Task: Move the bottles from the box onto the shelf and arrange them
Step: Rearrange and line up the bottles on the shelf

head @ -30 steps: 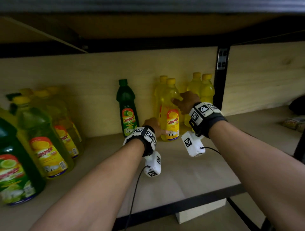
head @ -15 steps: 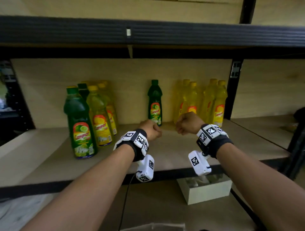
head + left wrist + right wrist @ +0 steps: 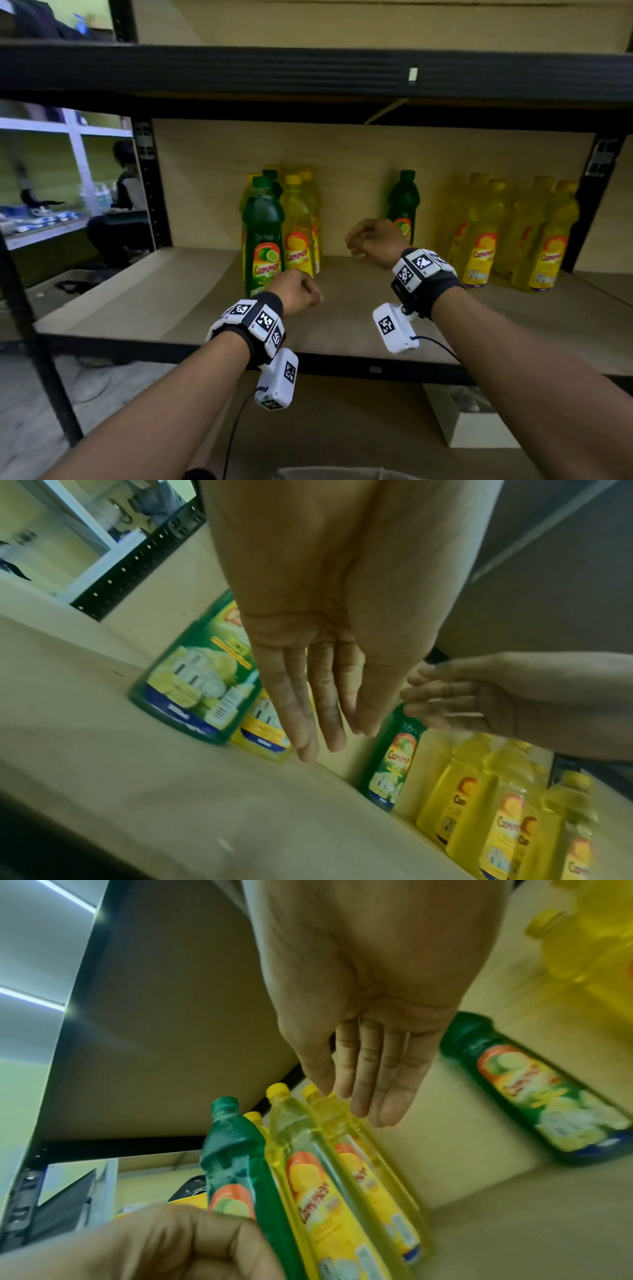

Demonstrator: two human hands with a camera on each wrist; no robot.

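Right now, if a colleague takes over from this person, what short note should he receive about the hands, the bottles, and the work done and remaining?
Left hand: holds nothing, above the front of the shelf.
Right hand: holds nothing, fingers relaxed, further in.
Bottles: all upright on the shelf. The left group has green and yellow mixed, the lone green bottle stands at the back wall, and the yellow group is at the right.
Done: these bottles are placed.
Left: the box is not in view, so check it. The lone green bottle probably needs to join a group.
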